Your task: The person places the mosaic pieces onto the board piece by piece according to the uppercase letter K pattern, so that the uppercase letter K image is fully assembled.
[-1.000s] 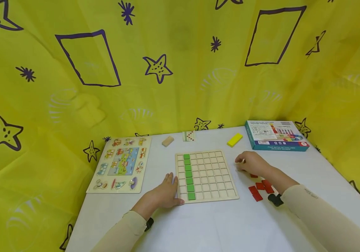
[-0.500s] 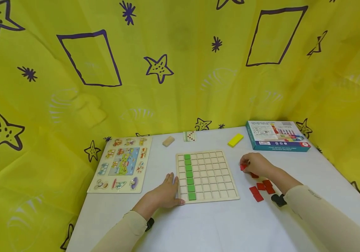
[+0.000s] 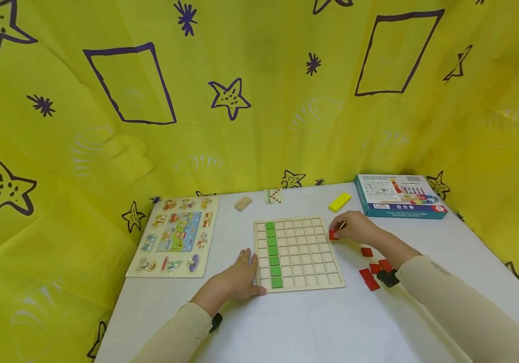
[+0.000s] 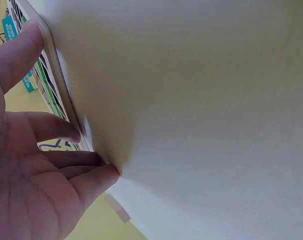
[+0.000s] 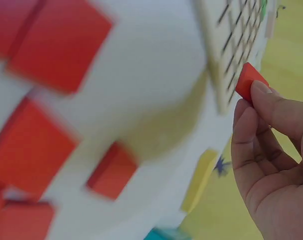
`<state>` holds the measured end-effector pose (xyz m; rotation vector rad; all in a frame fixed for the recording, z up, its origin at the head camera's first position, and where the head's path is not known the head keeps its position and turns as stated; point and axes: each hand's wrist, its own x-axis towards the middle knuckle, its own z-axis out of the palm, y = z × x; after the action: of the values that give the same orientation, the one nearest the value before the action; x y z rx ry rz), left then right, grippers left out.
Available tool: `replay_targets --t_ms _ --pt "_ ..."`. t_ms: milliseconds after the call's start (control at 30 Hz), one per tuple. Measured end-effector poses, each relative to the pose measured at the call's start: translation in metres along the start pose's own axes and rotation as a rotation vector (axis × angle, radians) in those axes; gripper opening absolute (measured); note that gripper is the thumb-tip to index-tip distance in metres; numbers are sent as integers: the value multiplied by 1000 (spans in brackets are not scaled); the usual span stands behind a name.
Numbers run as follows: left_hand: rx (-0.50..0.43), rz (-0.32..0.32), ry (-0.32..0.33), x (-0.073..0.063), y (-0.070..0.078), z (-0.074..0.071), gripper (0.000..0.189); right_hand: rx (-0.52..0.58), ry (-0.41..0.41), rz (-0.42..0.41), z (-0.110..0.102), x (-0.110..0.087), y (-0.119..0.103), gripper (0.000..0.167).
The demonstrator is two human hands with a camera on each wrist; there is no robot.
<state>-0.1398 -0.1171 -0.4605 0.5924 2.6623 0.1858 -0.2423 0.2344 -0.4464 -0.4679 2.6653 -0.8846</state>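
Note:
A wooden grid board (image 3: 304, 254) lies flat on the table, with one column filled by green square tiles (image 3: 274, 260). My left hand (image 3: 240, 278) rests against its left side; the thumb touches the near left corner, the fingers reach along the edge. At the board's far right side, my right hand (image 3: 354, 227) pinches a red square tile (image 5: 246, 82) between thumb and fingertips, slightly above the table. Several loose red tiles (image 3: 369, 279) lie right of the board, some partly hidden by the right wrist's black strap. One separate red tile (image 3: 366, 252) lies nearer that hand.
A picture puzzle board (image 3: 175, 237) lies at the left. Behind the grid are a small plain wooden block (image 3: 243, 203), a patterned card (image 3: 274, 196) and a yellow block (image 3: 340, 202). A printed box (image 3: 400, 196) sits back right. A yellow curtain (image 3: 259, 126) hangs behind the table.
My right hand picked up a red tile from beside the loose ones and carried it left to the board's right edge. The left hand stayed in place.

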Motion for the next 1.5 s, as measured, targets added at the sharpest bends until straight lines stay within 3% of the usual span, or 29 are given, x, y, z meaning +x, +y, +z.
replay_targets --t_ms 267,533,1133,1500 --pt "2 -1 2 -2 1 -1 94 24 -12 -111 17 22 -37 9" --pt "-2 0 3 -2 1 -1 95 34 -85 -145 41 38 -67 11" --pt "5 3 -1 0 -1 0 96 56 -105 -185 79 50 -86 9" --pt "-4 -3 0 0 0 0 97 -53 -74 -209 85 49 -87 5"
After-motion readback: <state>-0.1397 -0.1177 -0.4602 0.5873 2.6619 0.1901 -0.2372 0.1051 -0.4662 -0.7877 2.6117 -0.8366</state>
